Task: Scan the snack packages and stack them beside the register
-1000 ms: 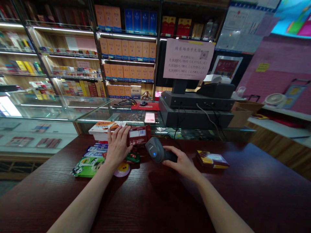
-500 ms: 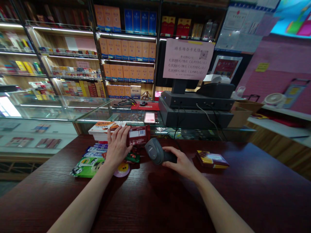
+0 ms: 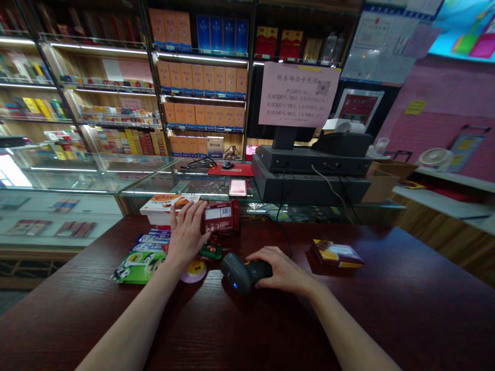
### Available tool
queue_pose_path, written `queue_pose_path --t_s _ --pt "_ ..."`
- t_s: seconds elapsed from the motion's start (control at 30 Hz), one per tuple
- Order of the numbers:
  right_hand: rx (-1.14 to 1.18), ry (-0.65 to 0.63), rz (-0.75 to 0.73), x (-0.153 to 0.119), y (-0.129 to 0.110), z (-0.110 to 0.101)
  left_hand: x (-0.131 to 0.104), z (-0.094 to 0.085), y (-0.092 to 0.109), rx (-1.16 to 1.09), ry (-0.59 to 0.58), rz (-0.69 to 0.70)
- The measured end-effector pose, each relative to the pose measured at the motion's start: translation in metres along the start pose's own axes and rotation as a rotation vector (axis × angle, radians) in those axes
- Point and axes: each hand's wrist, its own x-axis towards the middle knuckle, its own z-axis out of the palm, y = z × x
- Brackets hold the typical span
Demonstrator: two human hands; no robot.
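My right hand grips the handle of a dark barcode scanner, whose head points left, low over the brown table, with a small blue light lit. My left hand rests on the left end of a dark red packet with a white barcode label; its fingers also overlap the white and orange box. Under and beside my left wrist lie a green packet, blue-purple packets, a round yellow and purple item and a dark green packet.
Yellow and brown packets lie on the table at the right. Behind the table stand a glass counter and a monitor with a paper sign on a dark cash drawer. The scanner's cable runs backward.
My right hand has lowered the scanner and brought it left and nearer to me, turning its head downward. A blue light now shows on it. My left hand has hardly moved.
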Motion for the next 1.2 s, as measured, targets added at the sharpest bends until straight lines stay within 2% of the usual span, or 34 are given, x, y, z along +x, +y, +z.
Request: queue_pose_path --t_s 0.37,0.57,0.63,0.97,1.2 --pt "-0.021 -0.021 -0.050 0.000 -0.004 0.003 0.000 -0.001 0.001 0.007 -0.010 -0.001" --pt "0.023 -0.042 -0.051 -0.002 -0.006 -0.004 0.001 -0.002 0.002 0.011 0.011 0.014" --pt "0.073 0.012 -0.025 -0.002 -0.005 -0.007 0.001 -0.002 0.003 0.011 0.015 0.023" --pt "0.456 0.487 0.123 0.009 0.000 -0.005 0.003 -0.006 0.016 -0.040 0.033 0.106" --pt "0.565 0.626 0.163 0.020 0.000 -0.002 0.005 -0.012 0.027 -0.059 0.044 0.163"
